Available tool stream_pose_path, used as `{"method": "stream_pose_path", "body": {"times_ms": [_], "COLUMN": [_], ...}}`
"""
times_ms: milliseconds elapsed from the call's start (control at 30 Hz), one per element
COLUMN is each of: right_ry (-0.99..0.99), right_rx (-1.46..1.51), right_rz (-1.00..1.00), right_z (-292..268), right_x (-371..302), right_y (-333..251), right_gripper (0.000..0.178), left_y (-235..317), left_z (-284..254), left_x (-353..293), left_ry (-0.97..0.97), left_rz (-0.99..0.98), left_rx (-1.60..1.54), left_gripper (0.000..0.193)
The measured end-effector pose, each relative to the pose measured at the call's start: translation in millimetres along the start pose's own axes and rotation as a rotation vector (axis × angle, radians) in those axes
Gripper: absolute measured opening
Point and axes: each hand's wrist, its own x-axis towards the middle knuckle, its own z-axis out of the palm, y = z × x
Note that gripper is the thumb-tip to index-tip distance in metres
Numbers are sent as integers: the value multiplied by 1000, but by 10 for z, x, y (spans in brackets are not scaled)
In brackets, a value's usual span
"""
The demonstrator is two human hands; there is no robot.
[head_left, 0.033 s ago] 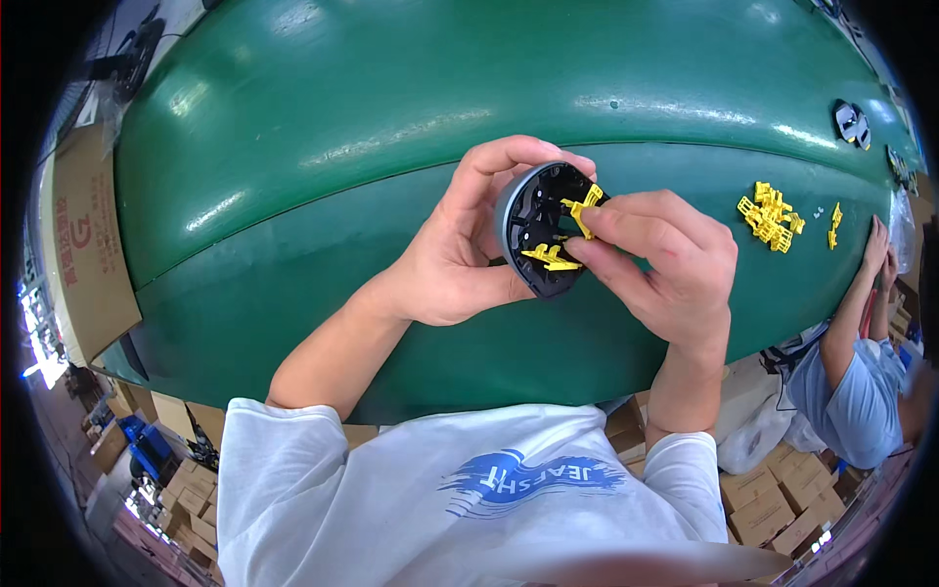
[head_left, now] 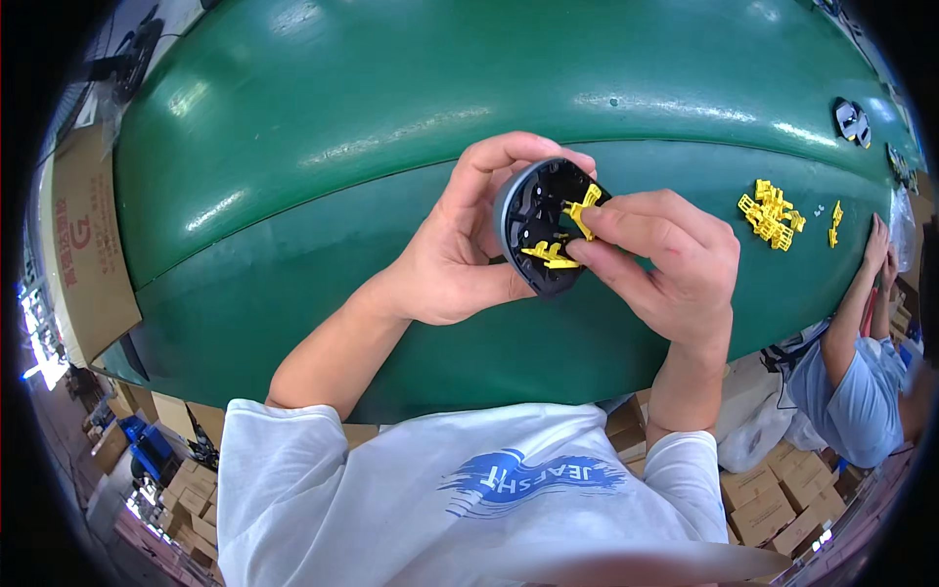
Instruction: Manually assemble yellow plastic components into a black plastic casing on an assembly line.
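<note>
My left hand (head_left: 452, 256) wraps round a rounded dark plastic shell (head_left: 520, 210), its hollow black inside facing right. One yellow plastic clip (head_left: 551, 255) lies in the lower part of the shell. At the upper right of the hollow, a second yellow clip (head_left: 584, 207) is pinched between the thumb and fingers of my right hand (head_left: 665, 256). My fingertips hide part of that clip, so I cannot tell whether it is seated in the shell.
A pile of yellow clips (head_left: 771, 215) lies on the green table (head_left: 391, 88) to the right, with loose clips (head_left: 834, 225) beside it. Black-and-grey parts (head_left: 852, 123) sit at far right. A co-worker's arm (head_left: 849, 293) rests at the right edge. A cardboard box (head_left: 93, 245) stands left.
</note>
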Motion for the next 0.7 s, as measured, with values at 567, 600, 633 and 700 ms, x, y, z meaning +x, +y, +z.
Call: {"method": "stream_pose_path", "body": {"times_ms": [567,600,633,700], "right_ry": [-85,-78,-72,-82], "right_rx": [-134,-125,-115,-104], "right_rz": [3,-1,-5,17], "right_z": [-30,-22,-14,-5], "right_x": [27,13,2,-9], "right_y": [-41,-33,-26,-21], "right_gripper": [30,31,32,32], "left_y": [-3,-15,-29,-48], "left_z": [3,12,20,18], "left_x": [-9,-8,-6,11], "left_ry": [44,46,51,56], "left_rz": [42,41,65,94], "left_rx": [62,63,29,-14], "left_gripper": [104,104,101,99]}}
